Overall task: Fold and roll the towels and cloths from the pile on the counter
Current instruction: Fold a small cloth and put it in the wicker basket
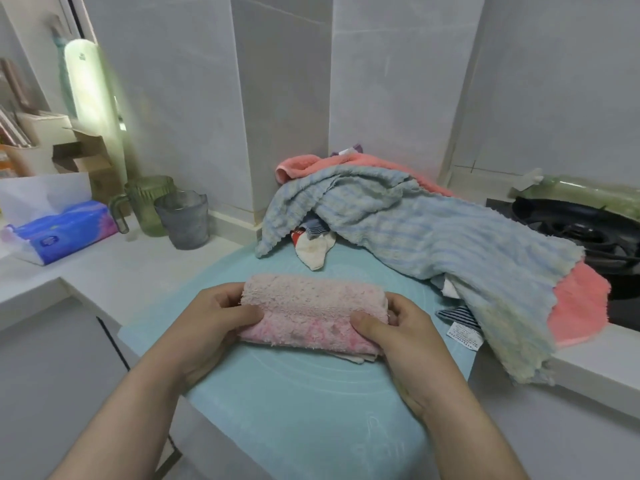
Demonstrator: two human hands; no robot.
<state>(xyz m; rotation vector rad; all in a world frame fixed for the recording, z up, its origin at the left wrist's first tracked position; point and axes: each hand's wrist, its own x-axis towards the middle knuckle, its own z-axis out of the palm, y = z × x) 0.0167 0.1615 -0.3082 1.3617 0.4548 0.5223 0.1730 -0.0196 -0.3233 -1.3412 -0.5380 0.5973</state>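
Nearest, two bare forearms reach in from the bottom edge over a teal mat (304, 417) that covers the counter (104, 268) corner. On the mat lies a pink towel (308, 306), partly rolled into a thick bundle, with its flat folded edge showing at the near side. The left hand (214, 318) grips the roll's left end, thumb pressed on top and fingers curled round the end. The right hand (398, 329) grips the right end the same way, thumb on top and fingers tucked behind. Just beyond and to the right sits the pile (381, 216): a blue striped towel (433, 237) draped over the top and hanging off the counter's front edge, a coral towel (578, 299) beneath it, and small cloths (315, 252) poking out underneath, one with a white label (465, 336). A black stove (571, 226) lies right of the pile, partly under the coral towel. Over to the left stand a tissue pack (65, 230), a green jug (149, 202) and a grey cup (183, 220), the two touching. Farther back are a cardboard box (90, 157) and the tiled wall (284, 81).
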